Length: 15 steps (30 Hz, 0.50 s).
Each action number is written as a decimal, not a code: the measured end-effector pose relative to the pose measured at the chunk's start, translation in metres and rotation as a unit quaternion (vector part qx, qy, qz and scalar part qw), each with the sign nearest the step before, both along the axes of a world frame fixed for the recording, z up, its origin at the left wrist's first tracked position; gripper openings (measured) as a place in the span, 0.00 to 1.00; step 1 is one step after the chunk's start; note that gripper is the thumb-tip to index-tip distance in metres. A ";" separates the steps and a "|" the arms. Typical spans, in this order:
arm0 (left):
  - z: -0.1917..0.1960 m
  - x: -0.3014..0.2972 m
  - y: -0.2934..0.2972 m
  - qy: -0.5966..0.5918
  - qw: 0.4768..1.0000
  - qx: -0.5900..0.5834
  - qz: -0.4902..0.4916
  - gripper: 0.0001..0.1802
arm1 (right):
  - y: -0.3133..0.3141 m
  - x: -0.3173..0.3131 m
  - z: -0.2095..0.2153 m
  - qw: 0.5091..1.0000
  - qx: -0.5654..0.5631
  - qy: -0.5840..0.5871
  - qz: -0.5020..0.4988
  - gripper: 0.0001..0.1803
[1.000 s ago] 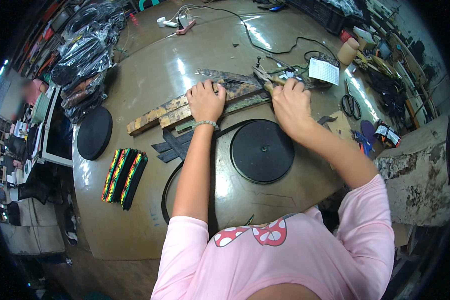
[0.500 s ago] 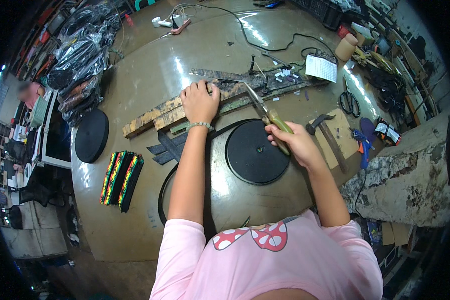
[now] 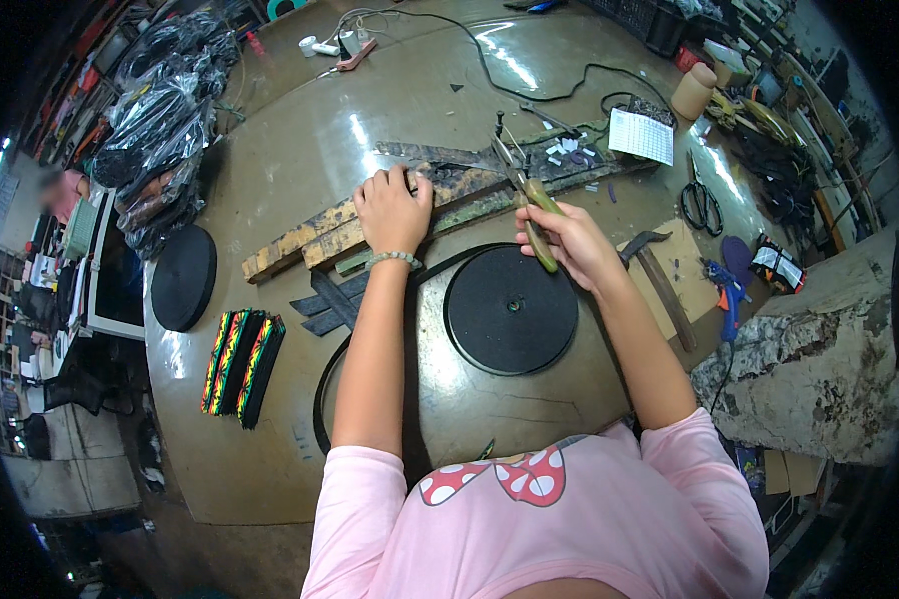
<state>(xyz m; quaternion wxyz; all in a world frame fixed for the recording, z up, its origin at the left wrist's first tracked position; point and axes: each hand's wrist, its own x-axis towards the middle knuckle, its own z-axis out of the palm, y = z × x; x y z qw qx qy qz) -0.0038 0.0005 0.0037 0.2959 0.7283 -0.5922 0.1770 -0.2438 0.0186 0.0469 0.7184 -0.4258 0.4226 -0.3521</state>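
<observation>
My left hand [image 3: 394, 212] is closed at the wooden boards [image 3: 310, 236], its fingers bent over their upper edge. Something dark shows by the thumb, but I cannot make out what the fingers hold. In my right hand [image 3: 577, 244] is a pair of shears with green handles [image 3: 539, 230]. Their metal blades [image 3: 506, 157] point up and away, right of my left hand and apart from it. Below the shears lies a round roll of black strap [image 3: 511, 309]. Its loose band [image 3: 455, 260] runs left, passing under my left wrist.
Black strips [image 3: 330, 301] and bundled patterned straps [image 3: 241, 364] lie left. Another black roll [image 3: 184, 277] rests at the left edge. Rightward are a hammer [image 3: 666, 298], black scissors [image 3: 699, 205], a blue glue gun [image 3: 729, 299] and a paper sheet [image 3: 641, 136]. A cord [image 3: 509, 92] crosses behind.
My right hand has drawn the shears slightly, and their blades have swung more upright, away from my left hand. My left hand has shifted slightly left, still at the boards.
</observation>
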 end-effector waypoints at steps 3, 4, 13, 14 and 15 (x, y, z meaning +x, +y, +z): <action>0.001 0.000 0.000 -0.004 1.000 -0.001 0.002 0.18 | 0.002 0.004 0.002 0.999 0.002 -0.033 -0.002 0.14; 0.001 -0.001 0.000 -0.004 1.000 0.001 0.004 0.18 | 0.003 0.006 0.002 0.999 0.004 -0.042 0.000 0.14; 0.001 -0.001 0.000 -0.009 1.000 -0.003 0.007 0.18 | 0.005 0.013 -0.004 0.993 0.007 -0.117 0.011 0.13; 0.001 -0.001 0.000 -0.010 1.000 0.003 0.009 0.18 | 0.004 0.013 -0.005 0.993 0.004 -0.119 0.020 0.12; 0.001 -0.001 0.000 -0.008 1.000 -0.001 0.005 0.18 | 0.003 0.014 -0.006 0.992 0.011 -0.122 0.024 0.12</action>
